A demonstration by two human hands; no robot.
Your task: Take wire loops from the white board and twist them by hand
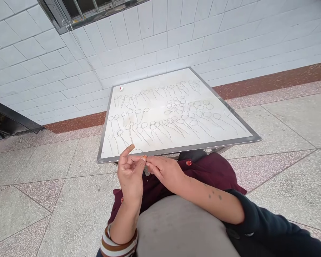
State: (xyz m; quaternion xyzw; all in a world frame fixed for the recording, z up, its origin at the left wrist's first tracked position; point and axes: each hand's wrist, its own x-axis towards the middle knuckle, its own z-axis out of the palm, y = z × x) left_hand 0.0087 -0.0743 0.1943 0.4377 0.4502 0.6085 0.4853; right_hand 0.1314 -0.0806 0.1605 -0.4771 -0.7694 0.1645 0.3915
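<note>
My left hand [132, 175] is in front of the table's near edge, thumb pinched against the fingers and one finger raised. My right hand [167, 171] meets it from the right, its fingers closed at the same spot. Between the fingertips they hold a thin wire, mostly hidden by the fingers. A faint wire arc [139, 150] shows just above the fingertips. On the white tabletop [155, 115] lie several thin wire loops with long tails [194, 123], in rough rows. Wire rings [200, 107] are clustered right of the middle.
A grey metal rim [181, 147] borders the table. A small red-and-white object [121, 89] lies in its far left corner. Behind stands a white tiled wall [155, 46] with a barred window [93, 9] and a hanging cord [89, 62]. Dark red cloth [214, 171] covers my lap.
</note>
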